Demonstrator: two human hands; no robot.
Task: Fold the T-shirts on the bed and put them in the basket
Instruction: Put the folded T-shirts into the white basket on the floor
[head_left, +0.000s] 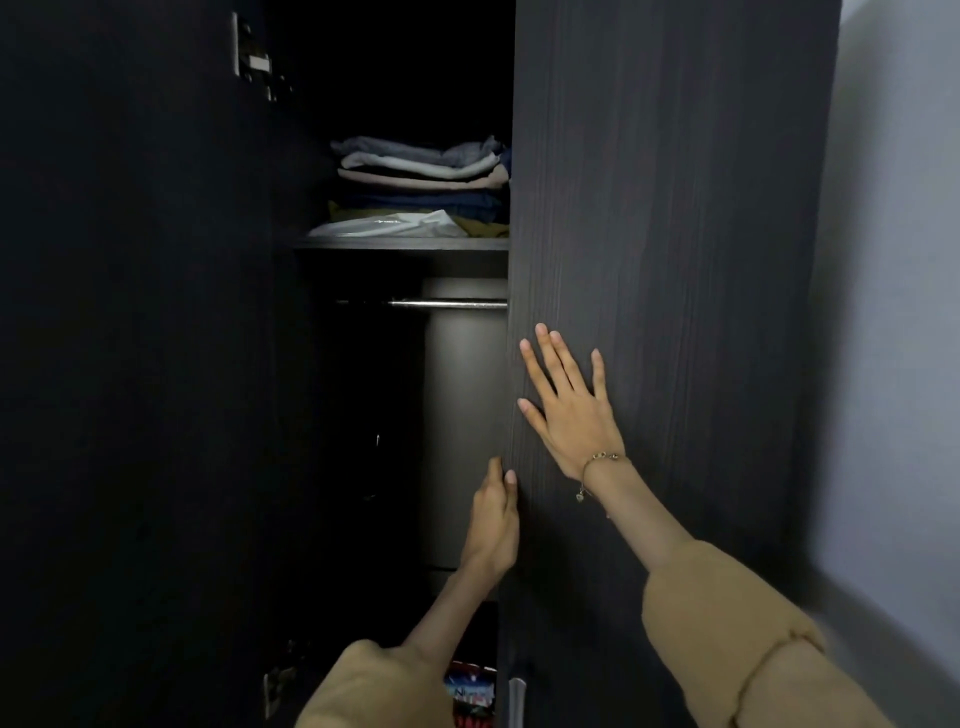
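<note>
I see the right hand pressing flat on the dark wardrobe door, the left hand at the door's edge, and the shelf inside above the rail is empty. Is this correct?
One detail is wrong: the shelf is not empty. The head view shows a stack of folded clothes on it, above the rail. The rest holds: the right hand presses flat on the wardrobe door, and the left hand is at its edge.

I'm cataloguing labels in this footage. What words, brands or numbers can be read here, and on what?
None can be read for certain.
Colourful packet at the bottom of the wardrobe: printed letters, too blurred and cut off by the door to read.
White plastic bag on the shelf: a small dark mark, too small to read.
</note>
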